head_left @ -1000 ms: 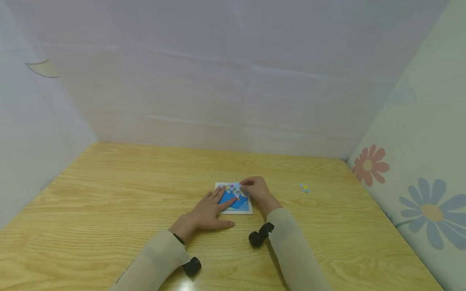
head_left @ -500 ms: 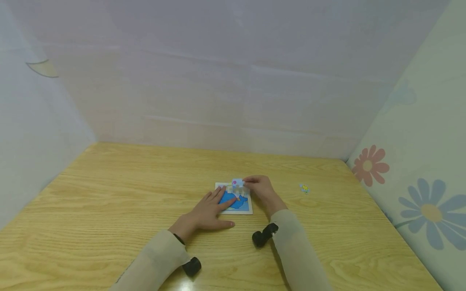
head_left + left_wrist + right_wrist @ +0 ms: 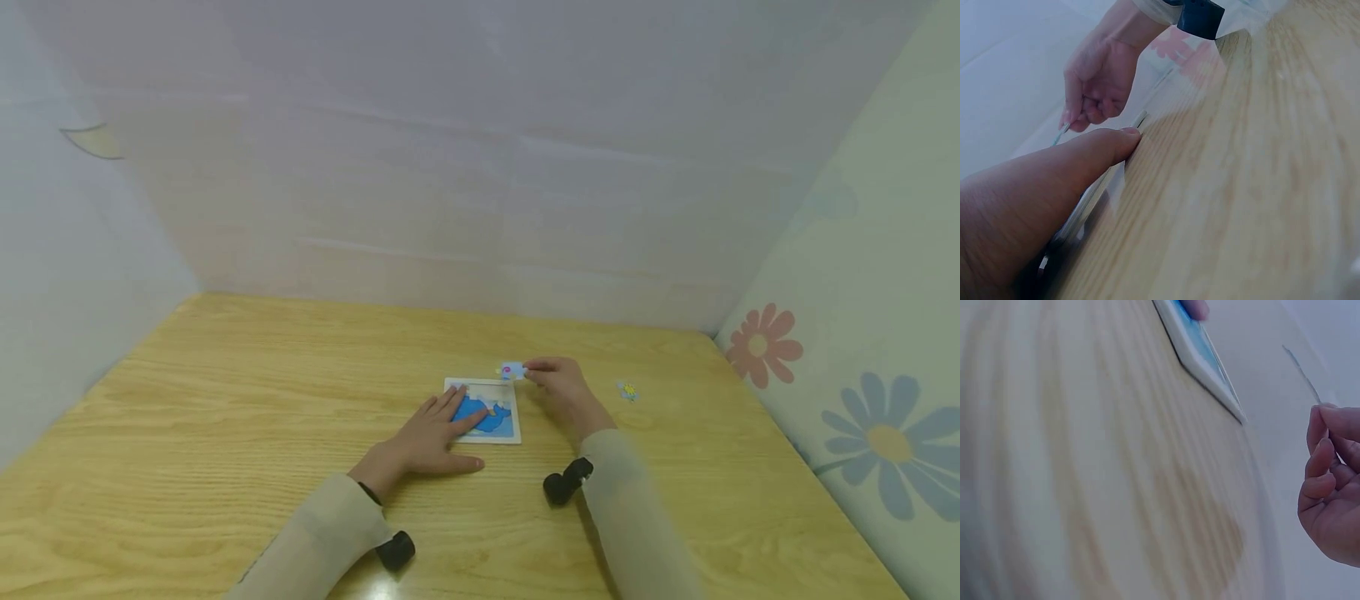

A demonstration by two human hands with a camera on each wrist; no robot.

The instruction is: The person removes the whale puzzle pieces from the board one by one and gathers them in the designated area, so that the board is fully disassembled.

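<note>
In the head view a square puzzle board (image 3: 480, 439) with a white rim and a blue whale picture lies on the table. My left hand (image 3: 427, 435) rests flat on its left part with fingers spread. Between thumb and fingertips my right hand (image 3: 561, 386) pinches a pale blue puzzle piece (image 3: 513, 371) with a pink mark, held up off the board at its far right corner. A bare pale strip shows along the top of the board. The right wrist view shows the piece (image 3: 1302, 374) edge-on, as a thin line above the pinching fingers (image 3: 1322, 459).
Another puzzle piece (image 3: 628, 391), with a yellow flower-like print, lies on the wooden table (image 3: 300, 358) to the right of my right hand. Pale cloth walls stand behind and at both sides; the right one (image 3: 862, 292) bears printed flowers.
My right hand has lifted the pale blue puzzle piece out of the board's upper part and carried it to the right. The left hand has stayed in place on the board.
</note>
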